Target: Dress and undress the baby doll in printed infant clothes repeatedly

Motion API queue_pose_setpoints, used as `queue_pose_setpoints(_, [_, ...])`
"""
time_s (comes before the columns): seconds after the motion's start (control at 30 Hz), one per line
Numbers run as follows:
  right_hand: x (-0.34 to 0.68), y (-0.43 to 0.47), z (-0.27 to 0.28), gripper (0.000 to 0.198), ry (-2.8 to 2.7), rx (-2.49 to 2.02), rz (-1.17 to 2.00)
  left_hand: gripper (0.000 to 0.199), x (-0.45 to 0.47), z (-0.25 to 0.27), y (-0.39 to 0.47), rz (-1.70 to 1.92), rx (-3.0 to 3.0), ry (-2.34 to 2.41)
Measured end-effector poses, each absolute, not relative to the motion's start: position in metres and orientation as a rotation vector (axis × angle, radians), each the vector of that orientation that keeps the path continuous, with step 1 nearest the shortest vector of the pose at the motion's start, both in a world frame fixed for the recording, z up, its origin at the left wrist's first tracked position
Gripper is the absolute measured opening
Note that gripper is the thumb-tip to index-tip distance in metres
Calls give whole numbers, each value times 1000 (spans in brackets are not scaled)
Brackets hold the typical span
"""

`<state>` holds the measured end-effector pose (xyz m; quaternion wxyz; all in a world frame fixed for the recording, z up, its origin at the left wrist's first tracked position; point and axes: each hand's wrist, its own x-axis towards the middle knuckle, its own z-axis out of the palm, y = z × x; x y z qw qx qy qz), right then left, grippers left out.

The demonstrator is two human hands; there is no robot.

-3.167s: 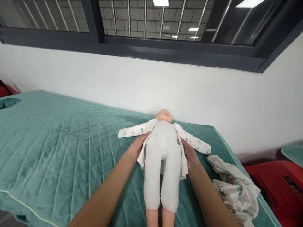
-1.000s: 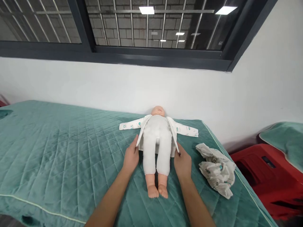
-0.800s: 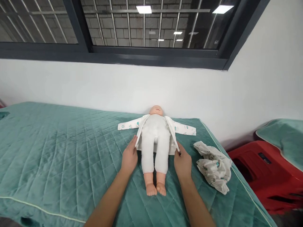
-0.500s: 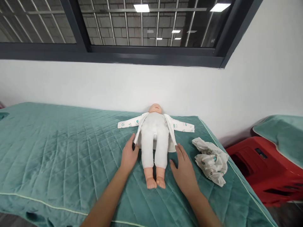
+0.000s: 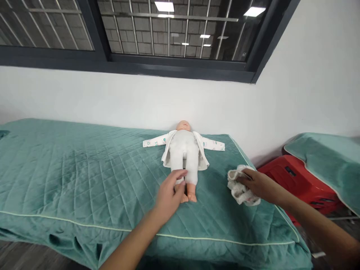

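Observation:
A baby doll (image 5: pixel 184 150) with a white cloth body lies on its back, its head by the wall and its feet towards me. It wears a white printed baby jacket (image 5: pixel 203 157), which hangs unfastened at the front with both sleeves spread out sideways. My left hand (image 5: pixel 170 193) is over the doll's lower leg, thumb and fingers apart and holding nothing. To the right, my right hand (image 5: pixel 254 183) grips a crumpled white printed baby garment (image 5: pixel 240 187) at the bed's right side. The folds hide what kind of garment it is.
A green quilted bedspread (image 5: pixel 84 176) with pale piping covers the bed. Behind it rises a white wall with a dark-framed window (image 5: pixel 174 69). Beyond the bed's right edge stands a red plastic piece (image 5: pixel 298 180) under another green cover (image 5: pixel 329 157).
My right hand has left the jacket's edge, moved right and taken hold of the crumpled garment. My left hand has let go of the jacket and moved right, over the doll's leg.

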<state>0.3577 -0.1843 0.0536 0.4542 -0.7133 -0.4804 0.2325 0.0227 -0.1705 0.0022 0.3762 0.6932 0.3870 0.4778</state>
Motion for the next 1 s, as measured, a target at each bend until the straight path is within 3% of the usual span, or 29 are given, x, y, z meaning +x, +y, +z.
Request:
queue_pose_setpoints(0.1, [308, -180, 109, 29, -1660, -1833, 880, 64, 35, 52, -186, 1069, 1845, 721])
queue_pose_setpoints(0.13, [291, -180, 129, 32, -1697, -1820, 839, 68, 36, 69, -187, 1017, 1911, 672])
queue_pose_setpoints(0.3, [224, -184, 213, 24, -1680, -1485, 977, 60, 19, 136, -177, 1149, 2336, 561])
queue_pose_setpoints(0.47, [189, -196, 262, 17, -1635, -1205, 1199, 42, -7, 185, -178, 1360, 2573, 624])
queue_pose_setpoints(0.6, [164, -213, 290, 30, -1755, -1201, 1002, 14, -20, 219, -196, 1516, 2598, 612])
queue_pose_setpoints(0.67, [154, -221, 305, 27, -1822, -1184, 822, 6, -27, 234, -204, 1567, 2554, 653])
queue_pose_setpoints(0.8, [143, -236, 331, 4, -2010, -1051, 660, 6, -42, 260, -212, 1770, 2331, 795])
queue_pose_setpoints(0.93, [142, -243, 341, 32, -2263, -919, 593, 13, -55, 279, -209, 1760, 2211, 796])
queue_pose_setpoints(1.0, [143, -245, 340, 34, -2374, -988, 497, 14, -62, 283, -205, 1670, 2194, 771])
